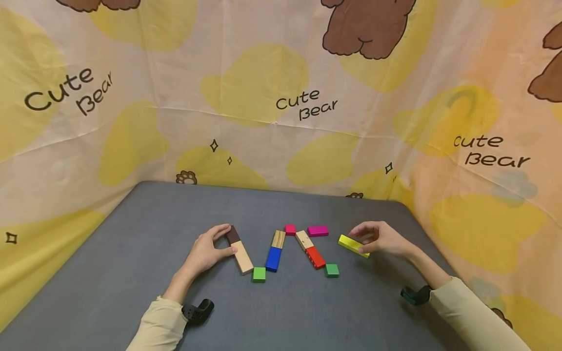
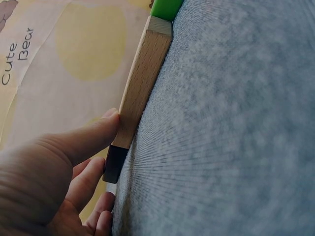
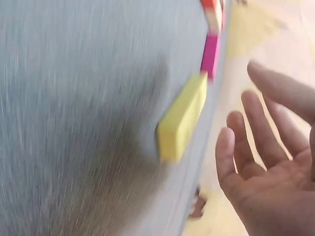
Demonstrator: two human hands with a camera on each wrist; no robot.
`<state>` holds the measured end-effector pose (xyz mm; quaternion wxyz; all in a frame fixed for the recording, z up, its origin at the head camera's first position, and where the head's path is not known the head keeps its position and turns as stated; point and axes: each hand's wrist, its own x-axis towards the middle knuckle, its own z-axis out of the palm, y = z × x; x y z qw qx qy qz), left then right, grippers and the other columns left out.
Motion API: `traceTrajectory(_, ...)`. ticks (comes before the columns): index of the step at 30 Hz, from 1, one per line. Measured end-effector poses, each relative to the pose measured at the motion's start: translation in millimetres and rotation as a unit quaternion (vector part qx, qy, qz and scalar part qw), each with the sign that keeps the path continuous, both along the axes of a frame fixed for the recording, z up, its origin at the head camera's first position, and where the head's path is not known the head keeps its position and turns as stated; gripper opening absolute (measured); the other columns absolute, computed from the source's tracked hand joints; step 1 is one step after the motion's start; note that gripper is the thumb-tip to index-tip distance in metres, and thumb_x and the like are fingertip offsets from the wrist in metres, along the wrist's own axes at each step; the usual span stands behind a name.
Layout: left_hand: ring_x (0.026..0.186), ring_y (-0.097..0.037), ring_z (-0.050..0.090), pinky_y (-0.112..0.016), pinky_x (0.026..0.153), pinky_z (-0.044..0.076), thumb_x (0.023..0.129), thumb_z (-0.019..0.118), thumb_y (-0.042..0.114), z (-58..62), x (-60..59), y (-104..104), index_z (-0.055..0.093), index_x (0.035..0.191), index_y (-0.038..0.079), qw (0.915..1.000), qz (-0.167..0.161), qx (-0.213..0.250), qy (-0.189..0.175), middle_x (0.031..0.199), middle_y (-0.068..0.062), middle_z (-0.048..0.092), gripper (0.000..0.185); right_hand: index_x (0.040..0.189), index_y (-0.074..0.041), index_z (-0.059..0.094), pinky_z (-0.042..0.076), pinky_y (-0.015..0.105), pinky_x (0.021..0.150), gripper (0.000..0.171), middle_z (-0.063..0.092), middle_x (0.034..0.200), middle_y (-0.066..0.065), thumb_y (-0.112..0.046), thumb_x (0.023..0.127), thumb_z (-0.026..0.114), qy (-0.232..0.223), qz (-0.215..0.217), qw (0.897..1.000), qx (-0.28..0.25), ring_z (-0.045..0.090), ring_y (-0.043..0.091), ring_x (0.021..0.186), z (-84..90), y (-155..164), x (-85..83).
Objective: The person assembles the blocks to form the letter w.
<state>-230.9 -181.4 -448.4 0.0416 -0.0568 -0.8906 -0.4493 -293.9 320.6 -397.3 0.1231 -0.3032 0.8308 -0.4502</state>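
Observation:
My left hand (image 1: 203, 252) touches the left-hand column. Its fingers are at the dark brown block (image 1: 234, 234) and its thumb lies against the side of the beige block (image 1: 243, 257). These two blocks stand end to end in the left wrist view. On the right, a yellow block (image 1: 353, 245) lies on the table, and my right hand (image 1: 383, 239) hovers beside it. In the right wrist view the fingers (image 3: 258, 130) are spread and apart from the yellow block. A light green cube (image 1: 259, 275) sits by the beige block's lower end.
A grey table (image 1: 175, 214) carries a zigzag of a blue block (image 1: 273, 259), a striped wooden block (image 1: 278, 239), a pinkish-red cube (image 1: 290, 229), a pale wooden block (image 1: 304, 240), a red block (image 1: 315, 257) and a green cube (image 1: 332, 270). A magenta block (image 1: 318, 231) lies behind. Printed cloth (image 1: 246, 83) surrounds the table.

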Motion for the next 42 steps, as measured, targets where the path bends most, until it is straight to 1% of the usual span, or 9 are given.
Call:
traceTrajectory(7, 0.141, -0.041, 0.025, -0.064, 0.11, 0.013, 0.086, 0.078, 0.031, -0.3, -0.3, -1, 0.045, 0.147, 0.007, 0.9999, -0.006, -0.012, 0.003, 0.141, -0.009, 0.054, 0.073, 0.127, 0.005, 0.06, 0.048, 0.041, 0.096, 0.048, 0.058, 0.129, 0.024, 0.002, 0.083, 0.076, -0.046, 0.001, 0.999, -0.012, 0.053, 0.04, 0.121, -15.4, 27, -17.9)
traceTrajectory(11, 0.141, -0.041, 0.025, -0.063, 0.11, 0.014, 0.086, 0.079, 0.03, 0.0, -0.5, 0, 0.046, 0.147, 0.008, 0.9999, -0.002, -0.01, 0.004, 0.141, -0.008, 0.054, 0.073, 0.131, 0.005, 0.058, 0.05, 0.037, 0.094, 0.051, 0.057, 0.132, 0.024, 0.001, 0.083, 0.076, -0.063, 0.001, 0.998, -0.012, 0.052, 0.041, 0.121, -21.5, 35, -22.6)
traceTrajectory(15, 0.141, -0.041, 0.026, -0.061, 0.111, 0.013, 0.086, 0.079, 0.03, -1.0, -1.6, 0, 0.046, 0.147, 0.007, 0.9999, -0.003, -0.007, 0.007, 0.14, -0.008, 0.054, 0.073, 0.135, 0.004, 0.054, 0.051, 0.036, 0.091, 0.057, 0.054, 0.136, 0.024, 0.002, 0.082, 0.076, -0.096, 0.006, 0.995, -0.01, 0.052, 0.041, 0.119, -23.0, 41, -25.2)
traceTrajectory(18, 0.141, -0.039, 0.026, -0.06, 0.112, 0.008, 0.086, 0.079, 0.03, -2.7, -2.8, 0, 0.045, 0.147, 0.006, 0.9999, -0.008, -0.008, 0.008, 0.141, -0.009, 0.054, 0.074, 0.138, 0.006, 0.049, 0.053, 0.036, 0.089, 0.062, 0.05, 0.137, 0.027, 0.005, 0.082, 0.075, -0.124, 0.028, 0.992, -0.016, 0.054, 0.042, 0.114, -22.8, 44, -26.5)
traceTrajectory(23, 0.142, -0.04, 0.024, -0.061, 0.111, 0.012, 0.085, 0.08, 0.028, -4.3, -3.2, -1, 0.045, 0.148, 0.008, 1.0, -0.005, -0.004, 0.004, 0.141, -0.007, 0.054, 0.074, 0.141, 0.012, 0.042, 0.054, 0.036, 0.084, 0.067, 0.045, 0.139, 0.034, 0.008, 0.082, 0.074, -0.156, 0.068, 0.985, -0.028, 0.059, 0.039, 0.107, -22.1, 45, -26.7)
traceTrajectory(28, 0.142, -0.041, 0.024, -0.062, 0.111, 0.013, 0.085, 0.08, 0.028, -2.3, -3.2, -2, 0.045, 0.147, 0.008, 1.0, -0.004, -0.001, 0.005, 0.141, -0.007, 0.054, 0.074, 0.141, 0.012, 0.041, 0.055, 0.035, 0.083, 0.07, 0.044, 0.14, 0.034, 0.006, 0.081, 0.076, -0.14, 0.067, 0.987, -0.034, 0.059, 0.036, 0.108, -25.8, 43, -25.6)
traceTrajectory(32, 0.141, -0.04, 0.025, -0.061, 0.111, 0.011, 0.085, 0.08, 0.028, -1.2, -3.0, -1, 0.045, 0.147, 0.007, 1.0, -0.004, -0.002, 0.005, 0.14, -0.008, 0.054, 0.074, 0.145, 0.007, 0.041, 0.052, 0.033, 0.086, 0.076, 0.042, 0.145, 0.028, 0.005, 0.079, 0.078, -0.11, 0.057, 0.992, -0.031, 0.051, 0.041, 0.116, -29.8, 39, -25.0)
traceTrajectory(34, 0.141, -0.04, 0.025, -0.061, 0.111, 0.011, 0.085, 0.08, 0.028, -0.6, -2.3, -1, 0.045, 0.147, 0.007, 1.0, -0.003, -0.003, 0.005, 0.14, -0.008, 0.055, 0.074, 0.148, 0.004, 0.038, 0.051, 0.034, 0.088, 0.08, 0.039, 0.149, 0.025, 0.005, 0.078, 0.078, -0.103, 0.065, 0.992, -0.024, 0.047, 0.042, 0.119, -31.7, 37, -25.8)
traceTrajectory(42, 0.141, -0.041, 0.025, -0.063, 0.109, 0.016, 0.085, 0.08, 0.03, -0.8, -1.7, 0, 0.046, 0.147, 0.009, 0.9999, 0.006, -0.007, -0.005, 0.141, -0.007, 0.054, 0.073, 0.156, 0.0, 0.017, 0.046, 0.035, 0.092, 0.098, 0.018, 0.159, 0.022, 0.003, 0.079, 0.077, -0.084, 0.159, 0.984, -0.009, 0.037, 0.039, 0.131, -34.0, 36, -34.9)
